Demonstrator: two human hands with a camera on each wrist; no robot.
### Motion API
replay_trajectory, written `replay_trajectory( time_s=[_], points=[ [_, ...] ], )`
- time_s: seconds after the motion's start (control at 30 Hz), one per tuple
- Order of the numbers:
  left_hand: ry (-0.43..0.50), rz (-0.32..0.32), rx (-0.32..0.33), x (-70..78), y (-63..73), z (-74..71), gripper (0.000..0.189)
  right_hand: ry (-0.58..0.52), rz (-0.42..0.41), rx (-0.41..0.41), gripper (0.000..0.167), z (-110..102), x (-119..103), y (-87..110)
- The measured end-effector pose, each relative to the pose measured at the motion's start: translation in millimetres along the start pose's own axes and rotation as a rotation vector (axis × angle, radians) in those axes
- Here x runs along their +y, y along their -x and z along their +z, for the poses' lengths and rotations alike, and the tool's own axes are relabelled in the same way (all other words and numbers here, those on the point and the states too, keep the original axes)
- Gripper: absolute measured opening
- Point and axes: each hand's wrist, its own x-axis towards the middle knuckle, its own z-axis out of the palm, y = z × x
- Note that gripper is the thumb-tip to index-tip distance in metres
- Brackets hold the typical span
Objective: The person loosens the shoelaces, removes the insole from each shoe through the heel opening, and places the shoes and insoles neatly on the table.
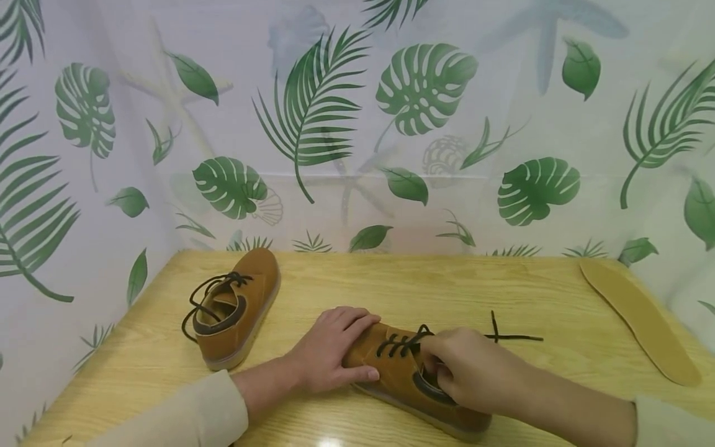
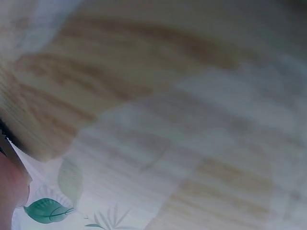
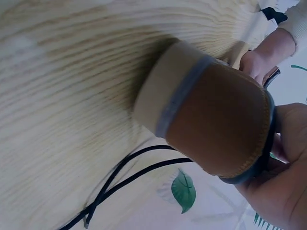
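A brown lace-up shoe (image 1: 399, 379) with black laces lies on the table, toe to the left and heel to the right. My left hand (image 1: 335, 351) grips its toe, fingers over the far side and thumb along the near side. At the shoe's opening, my right hand (image 1: 475, 366) has its fingers curled at the tongue and dark collar; the fingertips are hidden inside. The right wrist view shows the brown heel (image 3: 220, 120) close up, with the right hand beside its padded rim. Loose black lace ends (image 1: 516, 338) trail onto the table beyond this shoe.
A matching brown shoe (image 1: 240, 316) stands at the left of the wooden table (image 1: 346, 282), its laces loose over the opening. A tan insole (image 1: 642, 323) lies along the right edge. A leaf-patterned sheet (image 1: 346, 211) rises behind the table and at both sides.
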Motion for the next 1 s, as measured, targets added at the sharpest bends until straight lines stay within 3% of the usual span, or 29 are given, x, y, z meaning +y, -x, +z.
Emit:
replay_trajectory(
  time_s=[0.27,0.53,0.77,0.87,1.0],
  points=[
    [0.033,-0.022,0.004,0.3,0.7,1.7,0.08,-0.038,-0.002,0.14,0.029,3.7,1.4,4.6],
    [0.028,-0.027,-0.01,2.4,-1.1,-2.4,0.08,-0.187,0.121,0.174,0.029,-2.7,6.3,4.8],
    [0.019,-0.034,-0.027,3.2,-1.7,-2.1,0.08,-0.295,0.172,0.249,0.022,-9.2,7.5,2.8],
    [0.013,-0.033,-0.026,3.0,-1.5,-2.6,0.08,-0.293,0.18,0.215,0.017,-15.7,7.5,1.5],
    [0.011,-0.027,-0.021,2.8,-0.9,-2.3,0.081,-0.229,0.112,0.025,0.006,-22.4,9.7,3.7]
  ],
)
